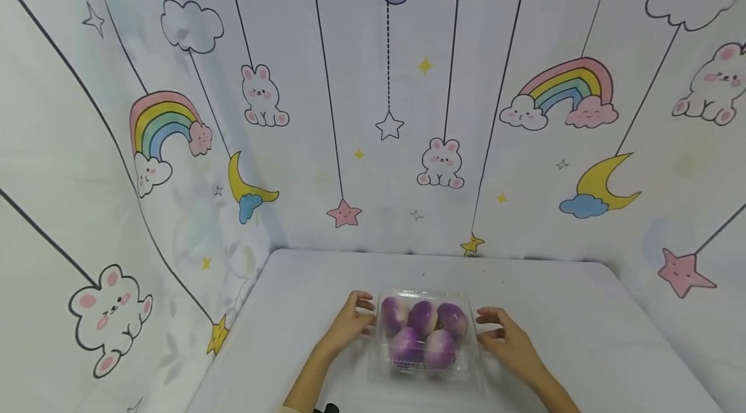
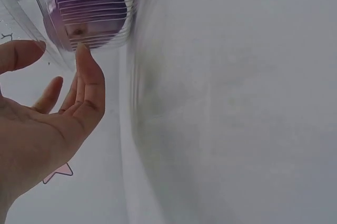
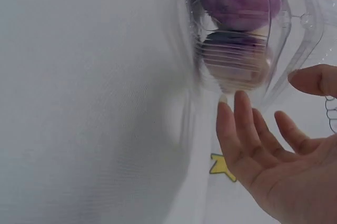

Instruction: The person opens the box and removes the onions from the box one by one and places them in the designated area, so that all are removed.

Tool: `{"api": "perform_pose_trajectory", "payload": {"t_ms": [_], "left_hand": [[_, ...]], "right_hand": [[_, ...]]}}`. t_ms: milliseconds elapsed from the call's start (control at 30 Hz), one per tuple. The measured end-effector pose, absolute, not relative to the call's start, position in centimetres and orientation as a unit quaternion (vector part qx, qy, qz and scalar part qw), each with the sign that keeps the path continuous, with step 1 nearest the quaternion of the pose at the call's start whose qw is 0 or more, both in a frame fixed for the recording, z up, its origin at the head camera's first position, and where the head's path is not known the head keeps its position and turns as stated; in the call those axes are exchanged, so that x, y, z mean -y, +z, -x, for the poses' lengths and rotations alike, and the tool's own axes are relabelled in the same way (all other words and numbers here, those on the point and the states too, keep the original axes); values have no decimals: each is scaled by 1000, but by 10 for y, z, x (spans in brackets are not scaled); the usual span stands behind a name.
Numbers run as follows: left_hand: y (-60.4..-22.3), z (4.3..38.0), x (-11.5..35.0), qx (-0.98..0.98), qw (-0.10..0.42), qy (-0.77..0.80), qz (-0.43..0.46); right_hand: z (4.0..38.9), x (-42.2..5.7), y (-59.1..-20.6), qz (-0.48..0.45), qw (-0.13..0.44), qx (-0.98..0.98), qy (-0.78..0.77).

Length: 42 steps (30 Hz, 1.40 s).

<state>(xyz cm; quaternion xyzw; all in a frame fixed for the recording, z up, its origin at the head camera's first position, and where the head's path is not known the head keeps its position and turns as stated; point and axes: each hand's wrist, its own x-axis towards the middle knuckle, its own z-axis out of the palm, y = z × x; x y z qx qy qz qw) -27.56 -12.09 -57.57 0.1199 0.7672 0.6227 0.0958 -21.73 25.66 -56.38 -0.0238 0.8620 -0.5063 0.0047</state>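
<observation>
A clear plastic clamshell box (image 1: 460, 369) sits on the table with its lid down. Through the plastic show several round purple-and-white vegetables (image 1: 423, 317) that look like turnips. My left hand (image 1: 350, 321) is at the box's left side, fingers loosely bent and thumb apart. In the left wrist view, a fingertip reaches the ribbed wall. On the opposite side is my right hand (image 1: 513, 347), with relaxed, spread fingers. The right wrist view has its fingertips right by the ribbed end and its thumb beside the rim.
The white table (image 1: 280, 335) runs back to a white curtain (image 1: 390, 180) printed with rainbows, rabbits, moons and stars. This curtain also closes off the left and right sides. A small black object (image 1: 331, 408) shows by my left forearm.
</observation>
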Motion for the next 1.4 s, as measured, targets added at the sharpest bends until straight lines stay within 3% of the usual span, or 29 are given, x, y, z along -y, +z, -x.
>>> {"api": "perform_pose_trajectory", "payload": {"t_ms": [367,733,1400], "left_hand": [[-575,230,136,-778,156,596,-122],[-579,200,131,-762,171,612,-123],[-586,182,118,-671,177,719,-35]], "right_hand": [[191,-258,-567,76,93,-811,-573],[176,-271,-574,89,184,-760,-618],[163,-265,-577,-45,235,-685,-688]]}}
